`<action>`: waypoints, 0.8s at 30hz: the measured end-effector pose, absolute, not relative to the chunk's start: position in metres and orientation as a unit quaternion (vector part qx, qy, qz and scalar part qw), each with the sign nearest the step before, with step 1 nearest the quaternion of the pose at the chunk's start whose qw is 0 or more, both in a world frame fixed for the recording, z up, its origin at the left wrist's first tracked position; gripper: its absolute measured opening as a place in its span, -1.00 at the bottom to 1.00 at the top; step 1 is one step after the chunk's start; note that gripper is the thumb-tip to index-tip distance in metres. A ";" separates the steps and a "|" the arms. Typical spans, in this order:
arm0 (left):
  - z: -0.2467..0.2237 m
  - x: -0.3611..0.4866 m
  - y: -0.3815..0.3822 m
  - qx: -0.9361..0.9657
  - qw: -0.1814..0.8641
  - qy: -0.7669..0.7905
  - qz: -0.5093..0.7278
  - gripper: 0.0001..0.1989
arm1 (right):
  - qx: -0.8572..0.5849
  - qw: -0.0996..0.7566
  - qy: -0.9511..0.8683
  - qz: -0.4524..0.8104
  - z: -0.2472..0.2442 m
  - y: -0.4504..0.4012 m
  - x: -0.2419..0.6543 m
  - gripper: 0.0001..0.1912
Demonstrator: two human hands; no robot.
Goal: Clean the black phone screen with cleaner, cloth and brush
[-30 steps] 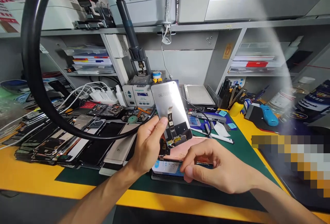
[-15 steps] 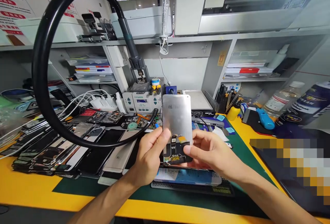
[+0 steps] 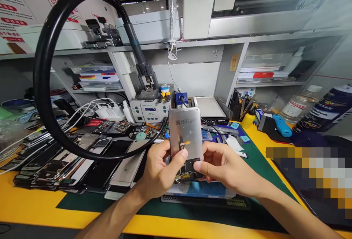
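Note:
A phone screen panel [image 3: 184, 129], its silver metal back facing me, is held upright at the middle of the bench. Dark flex circuitry and a small orange ribbon show on its lower half. My left hand [image 3: 162, 165] grips its left edge, the thumb lying across the back near the ribbon. On the right edge, my right hand [image 3: 222, 164] holds it with the thumb on the dark lower part; its other fingers are partly hidden behind. Below the panel lies a bluish flat sheet or device [image 3: 220, 190] on a dark perforated plate [image 3: 198, 199].
Rows of phone screens and parts [image 3: 68, 158] cover the left side. A thick black hose [image 3: 41, 70] loops over them from the soldering station [image 3: 151, 110]. Several bottles and a spray can [image 3: 324, 109] stand right. A green mat [image 3: 264, 184] covers the yellow bench.
The panel has dropped slightly and shifted left, with its back tilted differently. My left thumb has slid inward across the back, by the orange ribbon. Both hands keep their hold.

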State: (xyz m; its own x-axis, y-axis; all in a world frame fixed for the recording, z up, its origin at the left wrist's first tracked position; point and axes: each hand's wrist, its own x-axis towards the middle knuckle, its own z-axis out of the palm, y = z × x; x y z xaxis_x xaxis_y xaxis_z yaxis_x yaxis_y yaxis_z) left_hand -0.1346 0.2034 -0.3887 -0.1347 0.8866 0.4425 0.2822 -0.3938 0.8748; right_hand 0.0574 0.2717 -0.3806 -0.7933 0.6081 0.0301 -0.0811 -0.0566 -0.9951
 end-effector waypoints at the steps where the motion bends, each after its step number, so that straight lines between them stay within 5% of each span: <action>1: -0.389 -0.135 0.203 0.601 0.264 0.486 0.577 -0.64 | -0.205 0.248 -0.643 0.695 -0.381 0.272 0.057 -0.69; 24: -0.387 -0.135 0.210 0.537 0.305 0.480 0.623 -0.38 | -0.208 0.227 -0.694 0.650 -0.377 0.266 0.057 -0.69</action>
